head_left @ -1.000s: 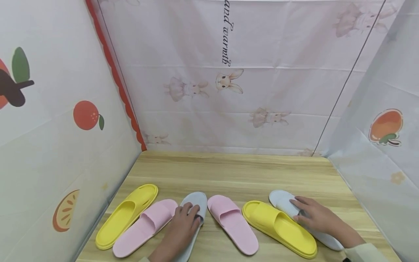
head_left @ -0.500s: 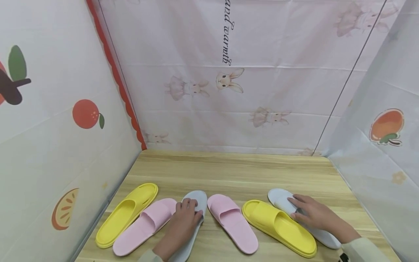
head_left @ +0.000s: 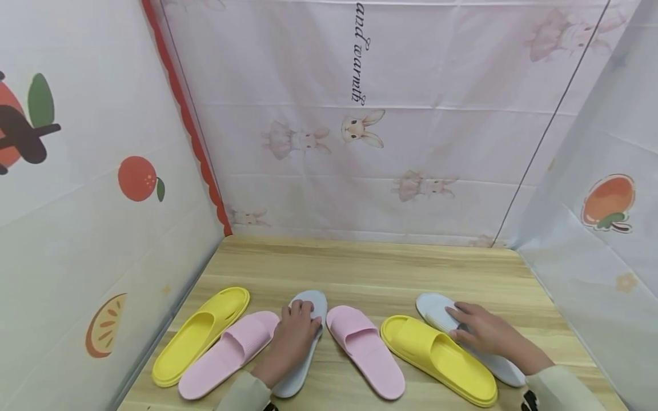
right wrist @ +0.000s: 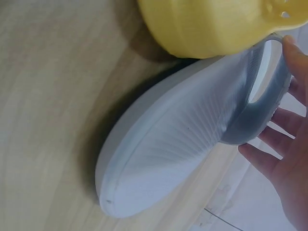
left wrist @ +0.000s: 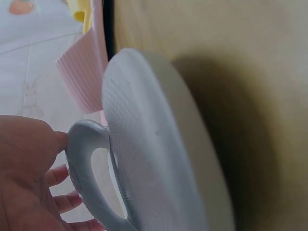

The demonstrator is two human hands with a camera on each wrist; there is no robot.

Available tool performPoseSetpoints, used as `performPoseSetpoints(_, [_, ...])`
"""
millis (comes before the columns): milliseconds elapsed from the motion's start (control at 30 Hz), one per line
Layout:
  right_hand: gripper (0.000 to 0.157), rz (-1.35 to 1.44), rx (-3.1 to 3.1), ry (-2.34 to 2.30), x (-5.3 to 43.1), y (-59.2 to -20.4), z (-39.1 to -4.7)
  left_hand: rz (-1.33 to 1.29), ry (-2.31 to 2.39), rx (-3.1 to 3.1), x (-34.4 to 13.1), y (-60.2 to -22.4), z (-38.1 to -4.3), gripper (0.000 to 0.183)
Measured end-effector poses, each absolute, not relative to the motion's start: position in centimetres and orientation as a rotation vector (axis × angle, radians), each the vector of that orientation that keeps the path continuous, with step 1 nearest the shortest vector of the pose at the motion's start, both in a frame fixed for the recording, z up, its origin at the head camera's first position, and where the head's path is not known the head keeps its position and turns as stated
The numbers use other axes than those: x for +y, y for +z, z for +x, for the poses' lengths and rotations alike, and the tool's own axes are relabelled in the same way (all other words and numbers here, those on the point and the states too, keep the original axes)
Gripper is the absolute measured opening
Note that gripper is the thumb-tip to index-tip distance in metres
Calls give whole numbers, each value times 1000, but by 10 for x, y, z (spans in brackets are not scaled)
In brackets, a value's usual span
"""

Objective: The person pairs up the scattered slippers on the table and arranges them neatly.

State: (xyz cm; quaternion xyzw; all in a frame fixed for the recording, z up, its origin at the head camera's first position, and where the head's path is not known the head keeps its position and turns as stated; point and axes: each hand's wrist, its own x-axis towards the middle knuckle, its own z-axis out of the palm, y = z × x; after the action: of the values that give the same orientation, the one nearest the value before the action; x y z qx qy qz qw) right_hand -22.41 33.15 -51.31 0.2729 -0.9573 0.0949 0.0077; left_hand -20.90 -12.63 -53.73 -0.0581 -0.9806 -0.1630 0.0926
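Note:
Two light grey slippers lie among the row of slippers. In the head view my left hand (head_left: 292,342) lies over the strap of the left grey slipper (head_left: 292,383). The left wrist view shows that thumb at the strap edge of the grey slipper (left wrist: 144,134) and the fingers across its far side. At the right, my right hand (head_left: 485,329) holds the other grey slipper (head_left: 433,305) by its strap. In the right wrist view thumb and fingers span the strap of this grey slipper (right wrist: 154,149). Its sole lies close beside a yellow slipper (right wrist: 202,24).
On the wooden table (head_left: 360,262), a yellow slipper (head_left: 182,348) and a pink slipper (head_left: 211,374) lie left of my left hand. Another pink slipper (head_left: 375,365) and a yellow slipper (head_left: 462,371) lie between my hands. Printed cloth walls (head_left: 308,200) enclose the back and sides.
Both hands have moved slightly forward, away from me, and the two grey slippers have shifted forward with them. The pink and yellow slippers stay in place.

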Motion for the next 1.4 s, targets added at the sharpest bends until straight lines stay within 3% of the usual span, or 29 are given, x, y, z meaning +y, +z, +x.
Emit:
performPoseSetpoints(700, [62, 846, -3086, 289, 309, -504, -250, -251, -527, -2948, -107, -528, -266, 35])
performPoseSetpoints(1400, [58, 838, -3116, 282, 287, -504, -275, -276, -605, -3006, -98, -523, -297, 35])
